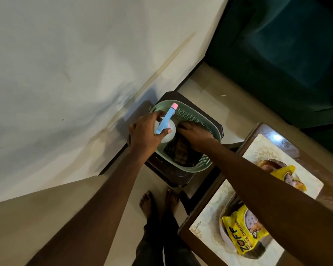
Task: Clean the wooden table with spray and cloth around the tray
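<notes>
Left hand: grips spray bottle above green basket
Right hand: on brown cloth inside basket, grip unclear
Basket: on dark stool

In the middle of the frame a dark stool stands on the pale floor and carries a green basket. At the lower right, a wooden table bears two pale placemats, side by side.

The nearer yellow packet reads "ZOFF" in large black letters. The white placemat beneath it carries small edge print, possibly "KUBER".
</notes>
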